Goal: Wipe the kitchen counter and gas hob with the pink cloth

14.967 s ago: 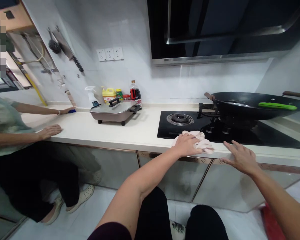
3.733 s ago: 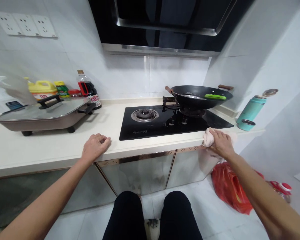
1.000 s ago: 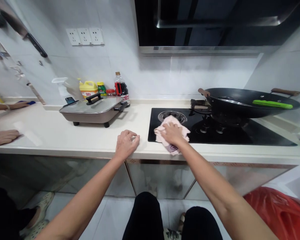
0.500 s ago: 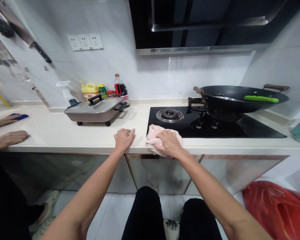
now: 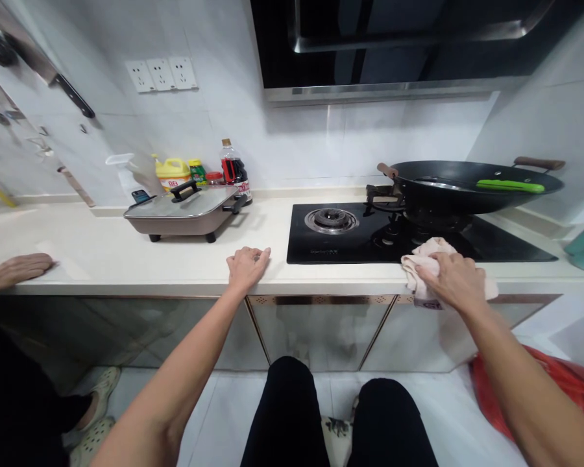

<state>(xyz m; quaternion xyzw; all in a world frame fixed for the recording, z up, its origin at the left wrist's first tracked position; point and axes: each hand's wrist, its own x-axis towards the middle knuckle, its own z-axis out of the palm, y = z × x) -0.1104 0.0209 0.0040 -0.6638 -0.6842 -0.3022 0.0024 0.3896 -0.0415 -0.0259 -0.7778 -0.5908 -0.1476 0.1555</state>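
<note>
The right hand [image 5: 456, 277] grips a pink cloth [image 5: 429, 251] bunched beneath it at the near edge of the black hob [image 5: 357, 237]. The left hand [image 5: 246, 266] rests loosely curled on the white counter [image 5: 102, 254], contents unclear; a wok [image 5: 448, 202] stands far right.

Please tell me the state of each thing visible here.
Pale pink cloth: crumpled, in right hand
Left hand: loosely curled
Rectangular taupe pan: glass lid on
Black glass hob: left burner uncovered, no flame visible
Round black wok: uncovered
Clear dark-filled bottle: upright, capped
White sockets: nothing plugged in
</note>
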